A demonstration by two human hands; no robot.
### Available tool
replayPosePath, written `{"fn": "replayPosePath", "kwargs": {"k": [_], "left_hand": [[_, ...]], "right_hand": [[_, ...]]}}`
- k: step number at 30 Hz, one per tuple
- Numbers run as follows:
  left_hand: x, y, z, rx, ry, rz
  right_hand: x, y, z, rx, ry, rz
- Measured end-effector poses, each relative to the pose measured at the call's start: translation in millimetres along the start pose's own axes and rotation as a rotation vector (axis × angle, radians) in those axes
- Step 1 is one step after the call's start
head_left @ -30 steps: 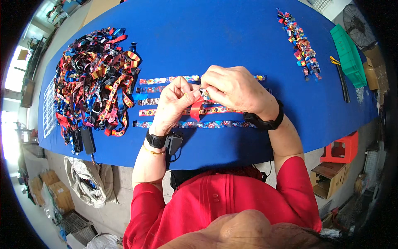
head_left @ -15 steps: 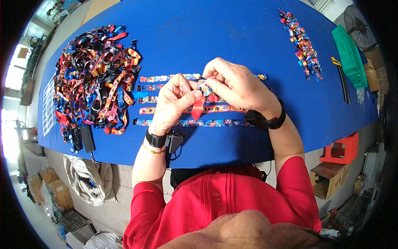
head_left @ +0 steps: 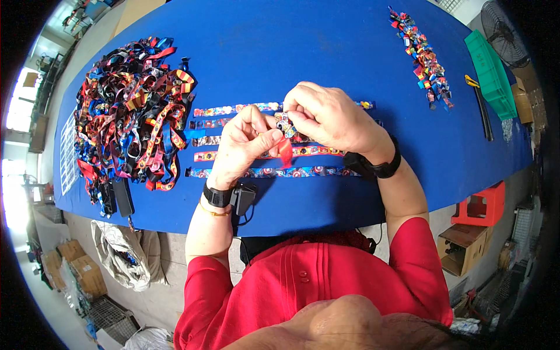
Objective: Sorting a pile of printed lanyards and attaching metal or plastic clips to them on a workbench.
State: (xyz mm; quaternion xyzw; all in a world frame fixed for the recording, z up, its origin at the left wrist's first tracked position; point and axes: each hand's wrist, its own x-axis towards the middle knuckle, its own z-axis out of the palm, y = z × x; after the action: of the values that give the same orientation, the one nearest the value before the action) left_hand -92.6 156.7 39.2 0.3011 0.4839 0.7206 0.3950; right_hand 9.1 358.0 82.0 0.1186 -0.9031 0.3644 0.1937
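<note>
A short printed ribbon strap (head_left: 284, 125) with a red end (head_left: 285, 153) hanging down is pinched between my two hands. My left hand (head_left: 252, 139) is closed on its lower part, thumb against the fingers. Just to the right, my right hand (head_left: 333, 118) is closed with the fingertips at the strap's upper edge; exactly what those fingers grip is partly hidden. Beneath both hands, several printed straps lie flat in parallel rows, among them a red and yellow one (head_left: 205, 156) and a blue one (head_left: 262, 172) nearest me.
A tangled heap of printed straps (head_left: 131, 111) covers the left of the blue table (head_left: 262, 52). At the far right lies a long bunch of small colourful pieces (head_left: 426, 58). Beyond it are a yellow-and-black tool (head_left: 481, 105), a green crate (head_left: 492, 76) and a fan (head_left: 504, 35).
The red end of the strap now hangs crumpled rather than flat. My right hand has shifted very slightly left; my left hand stays almost in place.
</note>
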Motion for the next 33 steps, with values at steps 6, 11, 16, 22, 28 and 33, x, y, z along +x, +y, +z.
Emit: {"fn": "replayPosePath", "kwargs": {"k": [6,11,16,22,28,33], "left_hand": [[0.9,-0.9,0.6,-0.012,-0.020,-0.001],[0.5,0.3,3.2,0.033,-0.028,-0.012],[0.2,-0.3,6.8,0.040,-0.034,-0.051],[1.2,-2.2,2.7,-0.007,-0.064,-0.050],[0.9,4.3,3.4,0.033,-0.020,-0.058],[0.3,6.0,1.3,0.027,-0.038,-0.046]], "right_hand": [[-0.2,-1.0,0.2,-0.125,0.027,-0.059],[-2.3,0.7,0.0,0.117,-0.066,0.068],[-1.3,2.3,-4.5,0.027,-0.138,-0.001],[1.5,3.4,-2.0,-0.205,0.010,-0.172],[1.2,2.2,-2.5,-0.256,0.068,-0.159],[1.0,1.7,-2.3,-0.226,0.065,-0.114]]}}
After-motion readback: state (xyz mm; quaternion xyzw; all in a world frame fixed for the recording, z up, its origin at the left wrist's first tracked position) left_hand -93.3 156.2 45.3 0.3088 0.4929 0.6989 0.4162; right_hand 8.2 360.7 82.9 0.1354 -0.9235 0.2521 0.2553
